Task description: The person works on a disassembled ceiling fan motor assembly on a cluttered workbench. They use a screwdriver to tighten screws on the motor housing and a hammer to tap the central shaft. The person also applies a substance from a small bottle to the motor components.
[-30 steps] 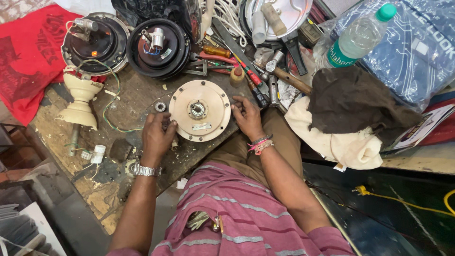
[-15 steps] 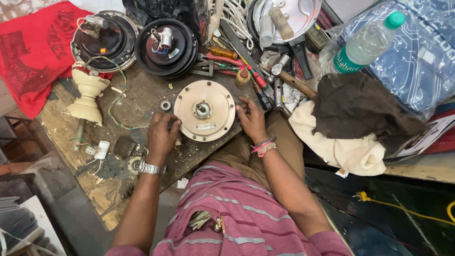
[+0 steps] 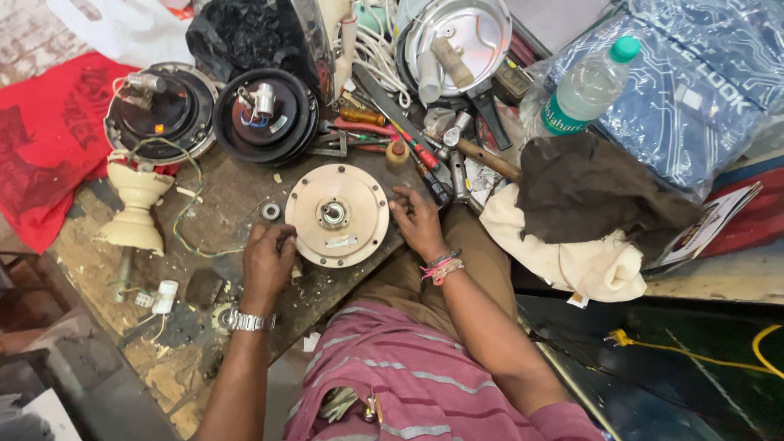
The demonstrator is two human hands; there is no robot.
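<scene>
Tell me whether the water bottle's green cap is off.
No: the plastic water bottle lies tilted at the upper right with its green cap on its neck, far from both hands at the round cream motor cover.

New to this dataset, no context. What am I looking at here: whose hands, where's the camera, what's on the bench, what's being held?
There is no machine here: a person works with bare hands, and a camera worn on their head looks straight down at a worn workbench. The left hand, with a metal watch at the wrist, and the right hand, with thread bands at the wrist, grip opposite edges of a round cream motor cover. A small metal ring lies beside it. Further off sit two black round motor parts, a cream fan cup, screwdrivers, a plastic water bottle, and dark and cream cloths.
</scene>
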